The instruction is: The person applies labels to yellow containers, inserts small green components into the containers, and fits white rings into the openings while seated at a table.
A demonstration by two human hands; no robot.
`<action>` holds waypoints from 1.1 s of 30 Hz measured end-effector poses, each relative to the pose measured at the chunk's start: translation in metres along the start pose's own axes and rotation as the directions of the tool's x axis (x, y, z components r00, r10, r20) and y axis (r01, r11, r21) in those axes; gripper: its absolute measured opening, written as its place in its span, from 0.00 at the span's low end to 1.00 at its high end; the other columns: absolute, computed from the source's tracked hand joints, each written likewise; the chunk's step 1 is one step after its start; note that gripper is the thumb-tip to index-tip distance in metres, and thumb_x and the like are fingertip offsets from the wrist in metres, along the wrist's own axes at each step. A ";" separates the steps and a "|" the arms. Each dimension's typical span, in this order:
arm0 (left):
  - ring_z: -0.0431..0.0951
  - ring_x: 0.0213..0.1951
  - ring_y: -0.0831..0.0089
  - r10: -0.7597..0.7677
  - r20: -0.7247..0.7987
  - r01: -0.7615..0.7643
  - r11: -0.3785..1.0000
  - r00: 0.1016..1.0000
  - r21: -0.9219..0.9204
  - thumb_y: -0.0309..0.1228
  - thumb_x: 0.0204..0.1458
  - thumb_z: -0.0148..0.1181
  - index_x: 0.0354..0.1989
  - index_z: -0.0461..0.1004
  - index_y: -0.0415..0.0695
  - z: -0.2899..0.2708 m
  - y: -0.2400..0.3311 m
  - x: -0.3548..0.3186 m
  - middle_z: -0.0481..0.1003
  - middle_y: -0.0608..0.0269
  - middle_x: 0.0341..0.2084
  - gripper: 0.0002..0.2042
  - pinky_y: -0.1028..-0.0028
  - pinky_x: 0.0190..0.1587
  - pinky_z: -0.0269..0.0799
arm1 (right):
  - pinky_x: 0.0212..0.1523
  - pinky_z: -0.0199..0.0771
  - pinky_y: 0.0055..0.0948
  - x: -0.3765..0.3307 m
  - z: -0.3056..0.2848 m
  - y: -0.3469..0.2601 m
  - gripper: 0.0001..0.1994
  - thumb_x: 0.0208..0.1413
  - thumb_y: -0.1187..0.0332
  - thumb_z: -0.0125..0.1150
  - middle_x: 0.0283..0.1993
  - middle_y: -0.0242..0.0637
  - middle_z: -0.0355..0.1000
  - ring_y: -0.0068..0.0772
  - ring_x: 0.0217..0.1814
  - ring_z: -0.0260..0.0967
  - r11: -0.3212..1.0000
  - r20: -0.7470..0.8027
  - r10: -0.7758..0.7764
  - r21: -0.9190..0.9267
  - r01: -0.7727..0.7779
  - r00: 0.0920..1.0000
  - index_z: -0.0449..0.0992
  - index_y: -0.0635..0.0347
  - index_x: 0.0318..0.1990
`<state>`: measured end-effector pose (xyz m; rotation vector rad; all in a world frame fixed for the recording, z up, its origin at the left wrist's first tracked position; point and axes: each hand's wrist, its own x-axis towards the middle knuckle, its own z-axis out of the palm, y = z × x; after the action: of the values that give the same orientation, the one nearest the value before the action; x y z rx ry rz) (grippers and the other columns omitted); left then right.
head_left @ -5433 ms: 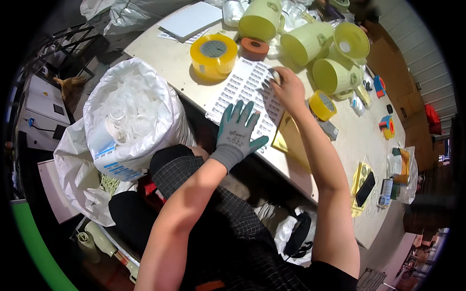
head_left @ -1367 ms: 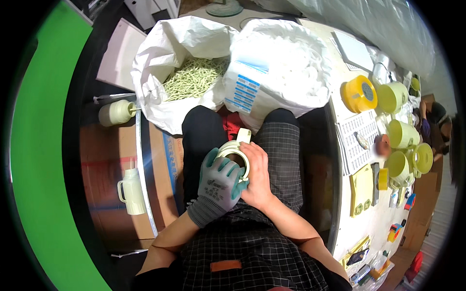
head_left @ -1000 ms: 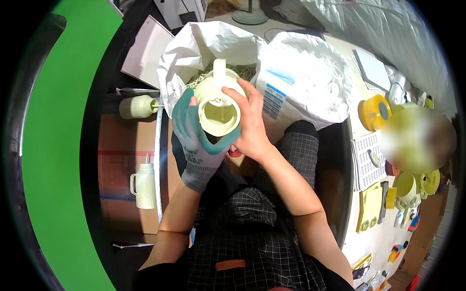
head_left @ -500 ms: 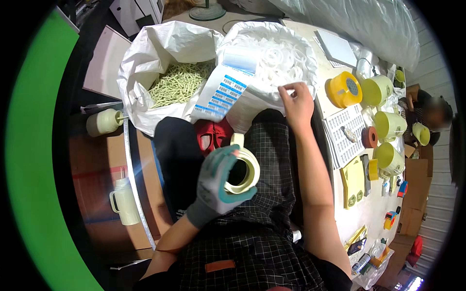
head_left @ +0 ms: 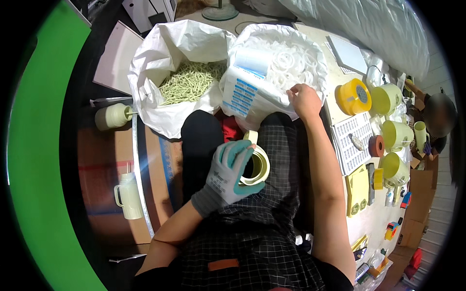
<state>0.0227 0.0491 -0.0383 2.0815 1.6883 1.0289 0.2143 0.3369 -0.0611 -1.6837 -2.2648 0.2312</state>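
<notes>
My left hand (head_left: 225, 172), in a grey and teal glove, is closed round a pale yellow-green plastic jug (head_left: 262, 167). Its round open end faces up between my knees, and its handle points away from me. Bare, my right hand (head_left: 307, 101) is at the near right rim of a white sack (head_left: 242, 41) full of white plastic rings (head_left: 286, 60). Thumb and fingertips are pinched together; anything between them is too small to make out. A roll of white and blue labels (head_left: 253, 60) lies on that sack, its tail (head_left: 240, 94) hanging down the front.
Left of the rings, another white sack (head_left: 160, 46) holds pale green rods (head_left: 191, 82). Two pale jugs (head_left: 130, 196) lie at my left beside a metal strip. On the table at right are yellow tape (head_left: 353, 97), printed sheets (head_left: 352, 140) and several yellow-green cups (head_left: 397, 133). Another person sits beyond.
The view has shifted, moving the scene rightward. The label tail has swung right, off the rod sack. My right hand has turned slightly at the sack's rim; my left keeps its hold.
</notes>
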 end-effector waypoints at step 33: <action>0.76 0.52 0.54 0.220 0.059 -0.228 0.955 0.974 0.191 0.53 0.42 0.77 0.33 0.84 0.46 -0.015 -0.025 0.020 0.77 0.59 0.42 0.22 0.43 0.61 0.72 | 0.51 0.72 0.41 -0.170 -0.075 -0.078 0.28 0.35 0.54 0.83 0.44 0.32 0.75 0.42 0.50 0.68 0.641 0.144 -0.758 0.351 0.683 0.637 0.83 0.59 0.44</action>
<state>-0.0044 0.0716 -0.0351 2.4496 1.6220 0.9090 0.2135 0.1478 0.0080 -0.5082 -2.7605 0.5716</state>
